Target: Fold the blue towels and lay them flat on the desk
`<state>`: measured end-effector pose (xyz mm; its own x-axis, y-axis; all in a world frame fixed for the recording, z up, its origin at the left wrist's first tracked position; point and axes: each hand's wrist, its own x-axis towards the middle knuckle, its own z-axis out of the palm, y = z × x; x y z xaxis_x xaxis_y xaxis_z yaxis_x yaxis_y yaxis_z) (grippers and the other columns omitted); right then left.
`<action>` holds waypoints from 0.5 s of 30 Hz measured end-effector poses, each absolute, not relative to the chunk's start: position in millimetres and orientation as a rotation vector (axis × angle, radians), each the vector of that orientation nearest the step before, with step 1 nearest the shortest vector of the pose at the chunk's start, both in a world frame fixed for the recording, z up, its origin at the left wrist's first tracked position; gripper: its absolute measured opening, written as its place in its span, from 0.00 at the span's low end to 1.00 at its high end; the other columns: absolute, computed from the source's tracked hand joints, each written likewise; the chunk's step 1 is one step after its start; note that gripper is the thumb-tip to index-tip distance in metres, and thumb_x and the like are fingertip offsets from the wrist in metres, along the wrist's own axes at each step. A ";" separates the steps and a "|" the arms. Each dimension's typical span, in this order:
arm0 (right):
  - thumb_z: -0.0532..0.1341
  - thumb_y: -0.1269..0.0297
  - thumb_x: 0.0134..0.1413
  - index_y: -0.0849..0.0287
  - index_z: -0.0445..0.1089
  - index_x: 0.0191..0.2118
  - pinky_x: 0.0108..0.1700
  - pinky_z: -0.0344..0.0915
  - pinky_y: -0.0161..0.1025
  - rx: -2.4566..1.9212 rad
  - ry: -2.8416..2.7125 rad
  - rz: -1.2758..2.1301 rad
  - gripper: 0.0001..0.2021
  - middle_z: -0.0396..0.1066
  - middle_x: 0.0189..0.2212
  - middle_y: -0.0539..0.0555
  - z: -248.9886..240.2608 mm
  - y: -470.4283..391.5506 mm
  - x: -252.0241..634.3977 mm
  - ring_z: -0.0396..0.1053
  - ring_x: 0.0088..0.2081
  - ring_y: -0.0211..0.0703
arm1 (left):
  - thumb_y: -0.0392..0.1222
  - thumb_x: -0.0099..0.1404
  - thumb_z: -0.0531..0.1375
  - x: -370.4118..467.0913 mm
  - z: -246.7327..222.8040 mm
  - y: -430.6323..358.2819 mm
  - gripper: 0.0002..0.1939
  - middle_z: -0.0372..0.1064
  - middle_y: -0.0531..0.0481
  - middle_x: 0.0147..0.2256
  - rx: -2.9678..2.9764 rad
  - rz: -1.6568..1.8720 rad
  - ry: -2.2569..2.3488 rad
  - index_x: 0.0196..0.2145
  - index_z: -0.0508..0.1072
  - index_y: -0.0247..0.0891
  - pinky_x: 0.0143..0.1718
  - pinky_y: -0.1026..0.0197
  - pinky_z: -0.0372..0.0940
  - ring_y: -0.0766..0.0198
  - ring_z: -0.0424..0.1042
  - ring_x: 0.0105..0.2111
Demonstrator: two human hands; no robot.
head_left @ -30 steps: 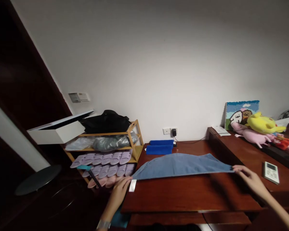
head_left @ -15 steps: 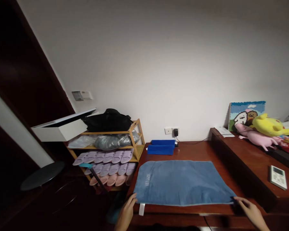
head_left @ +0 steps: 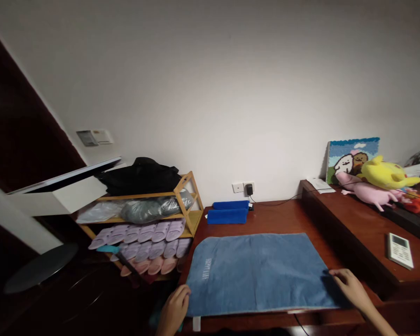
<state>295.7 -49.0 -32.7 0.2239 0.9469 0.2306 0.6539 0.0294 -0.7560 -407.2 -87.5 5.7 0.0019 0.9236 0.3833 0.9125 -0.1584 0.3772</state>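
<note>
A grey-blue towel (head_left: 259, 273) lies spread flat on the brown wooden desk (head_left: 280, 217), with pale lettering near its left side and a white tag at its near left corner. My left hand (head_left: 175, 305) is closed at the towel's left edge, just above that corner, fingertips on the cloth. At the right edge, my right hand (head_left: 350, 285) pinches the cloth between thumb and fingers, some way up from the near right corner. Behind the towel, two rolled dark blue cloths (head_left: 227, 215) lie near the wall.
A raised desk section (head_left: 364, 224) on the right bears a white remote (head_left: 400, 250), plush toys (head_left: 385, 175) and a picture of two dogs (head_left: 353, 151). Left of the desk, a wooden rack (head_left: 185, 184) holds slippers, bags and a white box (head_left: 63, 191). A plugged-in adapter (head_left: 249, 189) trails a cable.
The towel's near edge has come closer to me and to the desk's front. My right hand has moved up along the right edge. The whole view has shifted slightly.
</note>
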 end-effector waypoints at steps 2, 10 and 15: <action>0.54 0.43 0.48 0.52 0.81 0.36 0.56 0.71 0.53 -1.696 -1.577 0.436 0.24 0.81 0.41 0.61 -23.3 -17.8 278.5 0.77 0.46 0.60 | 0.40 0.65 0.51 -399.6 12.4 -60.7 0.16 0.81 0.48 0.43 2.220 0.878 2.021 0.37 0.80 0.48 0.52 0.54 0.73 0.56 0.79 0.45; 0.46 0.47 0.57 0.59 0.72 0.60 0.68 0.58 0.55 -1.884 -1.844 0.314 0.34 0.68 0.63 0.61 -49.5 92.3 229.4 0.62 0.66 0.57 | 0.41 0.68 0.49 -379.1 6.3 50.2 0.22 0.74 0.42 0.57 2.197 0.805 2.088 0.52 0.77 0.39 0.63 0.47 0.64 0.53 0.71 0.59; 0.43 0.44 0.57 0.54 0.64 0.67 0.69 0.54 0.59 -2.028 -1.920 0.246 0.37 0.58 0.70 0.56 -96.5 101.4 238.6 0.51 0.71 0.60 | 0.45 0.70 0.50 -376.5 -25.0 81.9 0.25 0.65 0.43 0.66 2.148 0.712 2.133 0.61 0.71 0.40 0.67 0.42 0.58 0.50 0.61 0.67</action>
